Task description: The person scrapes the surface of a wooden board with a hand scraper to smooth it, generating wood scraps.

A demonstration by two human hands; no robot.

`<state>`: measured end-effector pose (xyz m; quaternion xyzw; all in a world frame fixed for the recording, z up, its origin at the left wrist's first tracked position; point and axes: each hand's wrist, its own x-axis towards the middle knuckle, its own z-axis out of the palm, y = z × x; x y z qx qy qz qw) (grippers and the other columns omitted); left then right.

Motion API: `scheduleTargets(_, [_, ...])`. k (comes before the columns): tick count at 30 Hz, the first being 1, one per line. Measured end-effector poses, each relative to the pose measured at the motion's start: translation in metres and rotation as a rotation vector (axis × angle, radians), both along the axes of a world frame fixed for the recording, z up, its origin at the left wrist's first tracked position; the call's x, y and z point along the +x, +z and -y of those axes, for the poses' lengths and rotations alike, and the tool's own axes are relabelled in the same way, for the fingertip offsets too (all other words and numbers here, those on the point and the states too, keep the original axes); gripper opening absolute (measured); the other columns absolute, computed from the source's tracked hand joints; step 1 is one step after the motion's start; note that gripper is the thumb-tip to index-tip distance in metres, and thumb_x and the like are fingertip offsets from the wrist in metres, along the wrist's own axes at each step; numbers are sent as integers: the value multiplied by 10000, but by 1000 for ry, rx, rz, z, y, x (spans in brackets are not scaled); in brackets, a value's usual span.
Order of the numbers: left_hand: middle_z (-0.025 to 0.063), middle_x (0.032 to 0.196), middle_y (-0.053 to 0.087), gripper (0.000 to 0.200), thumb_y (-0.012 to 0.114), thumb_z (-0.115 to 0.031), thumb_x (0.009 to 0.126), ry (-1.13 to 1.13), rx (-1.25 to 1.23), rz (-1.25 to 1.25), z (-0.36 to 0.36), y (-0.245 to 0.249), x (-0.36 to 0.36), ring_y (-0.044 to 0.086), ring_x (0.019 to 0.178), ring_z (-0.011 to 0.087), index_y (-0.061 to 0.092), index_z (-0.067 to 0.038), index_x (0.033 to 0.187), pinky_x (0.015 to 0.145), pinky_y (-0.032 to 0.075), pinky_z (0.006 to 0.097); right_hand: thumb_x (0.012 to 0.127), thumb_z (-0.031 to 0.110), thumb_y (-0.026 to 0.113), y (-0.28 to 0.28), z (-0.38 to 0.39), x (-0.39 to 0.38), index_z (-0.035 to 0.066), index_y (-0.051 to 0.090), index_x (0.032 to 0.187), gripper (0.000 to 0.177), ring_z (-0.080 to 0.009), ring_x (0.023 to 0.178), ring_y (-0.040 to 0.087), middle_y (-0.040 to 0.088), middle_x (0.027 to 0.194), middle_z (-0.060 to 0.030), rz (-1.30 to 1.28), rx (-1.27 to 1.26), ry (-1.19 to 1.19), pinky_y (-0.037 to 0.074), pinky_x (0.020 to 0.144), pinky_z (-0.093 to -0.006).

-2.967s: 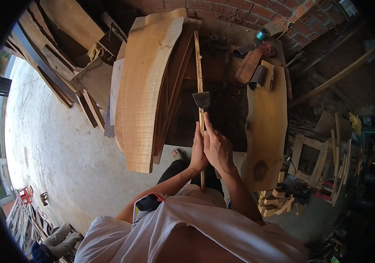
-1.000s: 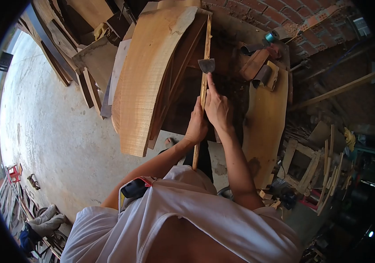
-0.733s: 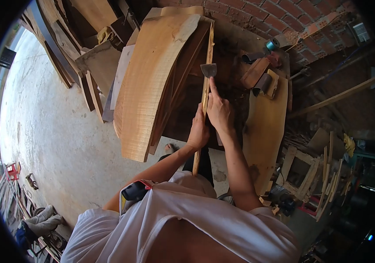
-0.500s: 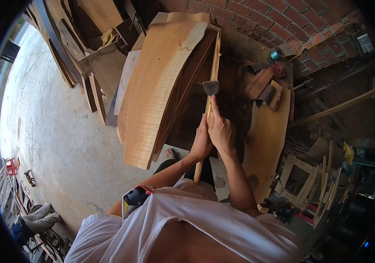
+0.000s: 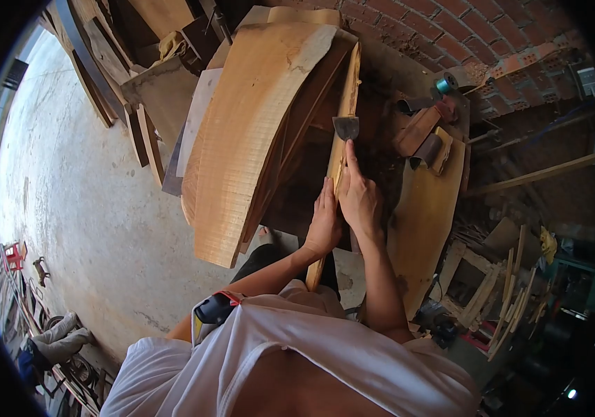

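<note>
A long narrow wood strip (image 5: 350, 97) runs from near my body away towards the brick wall. My right hand (image 5: 361, 201) is closed round the handle of a scraper, its index finger stretched along towards the blade. The dark, wide scraper blade (image 5: 345, 128) lies over the strip. Just left of it, my left hand (image 5: 324, 221) is wrapped on the strip, its fingers pressed together and pointing forward. Large curved wood slabs (image 5: 256, 118) are stacked left of the strip. The scraper's handle is mostly hidden by my right hand.
Another wood slab (image 5: 426, 222) lies to the right, with sandpaper pieces (image 5: 426, 151) and blocks at its far end. A teal roll (image 5: 445, 83) is near the brick wall (image 5: 450, 35). Boards lean at the upper left. Scrap wood (image 5: 513, 299) is piled at the lower right.
The scraper blade has moved slightly right and forward in view, along with both hands. The strip now appears turned a little and shifted right. The camera view has also shifted slightly.
</note>
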<state>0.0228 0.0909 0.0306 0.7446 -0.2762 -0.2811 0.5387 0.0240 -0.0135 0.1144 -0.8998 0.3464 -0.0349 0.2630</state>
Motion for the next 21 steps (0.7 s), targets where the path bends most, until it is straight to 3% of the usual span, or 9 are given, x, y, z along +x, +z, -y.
scheduleTargets(5, [303, 1547, 165, 865, 486, 95, 749, -29, 46, 129, 8, -6, 2, 219, 1415, 458, 66, 61, 1505, 1157, 245, 475, 995, 241, 432, -7, 23, 19, 265, 259, 1522, 556, -443, 710, 657, 664, 753, -250, 149, -32, -43, 510, 616, -534])
scheduleTargets(7, [303, 1548, 161, 859, 481, 98, 753, -14, 38, 99, 9, 0, 2, 217, 1416, 460, 67, 60, 1504, 1158, 244, 474, 996, 247, 433, 3, 2, -2, 279, 267, 1518, 549, -449, 716, 655, 662, 746, -248, -15, -37, -54, 510, 619, -535])
scheduleTargets(11, [299, 1549, 154, 845, 472, 102, 761, -17, 56, 78, 8, -1, -1, 221, 1411, 464, 69, 62, 1502, 1156, 246, 483, 991, 237, 434, 2, 12, 2, 276, 272, 1516, 551, -456, 709, 648, 655, 743, -259, 40, 22, -37, 510, 612, -544])
scheduleTargets(15, [299, 1546, 155, 848, 467, 110, 755, -30, 44, 144, 11, -2, 2, 225, 1397, 481, 66, 63, 1501, 1159, 237, 492, 986, 230, 441, -12, 37, 27, 262, 278, 1516, 555, -442, 691, 652, 644, 706, -249, 91, -109, -40, 511, 602, -535])
scheduleTargets(21, [317, 1532, 167, 877, 452, 118, 744, -29, 11, 116, 11, -4, 5, 235, 1389, 482, 34, 51, 1512, 1154, 235, 490, 989, 242, 444, -3, 12, -3, 232, 274, 1521, 558, -417, 696, 673, 672, 739, -224, -42, 10, 1, 532, 590, -515])
